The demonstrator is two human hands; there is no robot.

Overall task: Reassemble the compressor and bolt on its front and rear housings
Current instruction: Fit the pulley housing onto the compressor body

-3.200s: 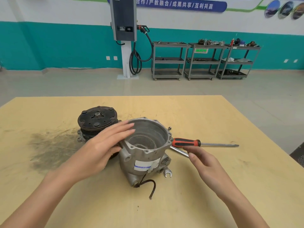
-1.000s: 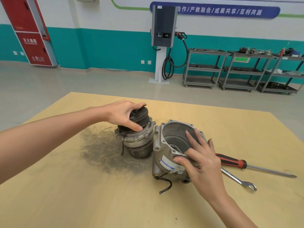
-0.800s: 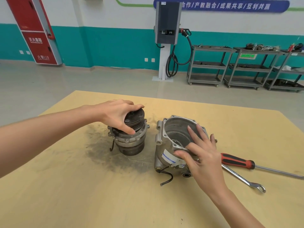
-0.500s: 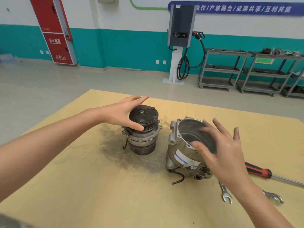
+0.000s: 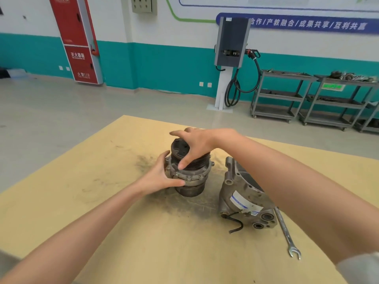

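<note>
The front compressor section, a grey flanged body with a black pulley on top, stands upright on the wooden table. My left hand grips its flange from the left, thumb along the front. My right hand reaches across and holds the black pulley from above, thumb pressed on the grooved side. The hollow silver rear housing with a white and blue label stands to the right, partly hidden by my right forearm; neither hand touches it.
A silver open-end wrench lies on the table right of the housing. A short black wire trails from the housing's base. A dark greasy smear marks the table around the pulley section. Grey carts stand far back.
My right hand left the rear housing and crossed over to the pulley top. My left hand dropped from the pulley to the flange. The view shifted left; the screwdriver is out of frame.
</note>
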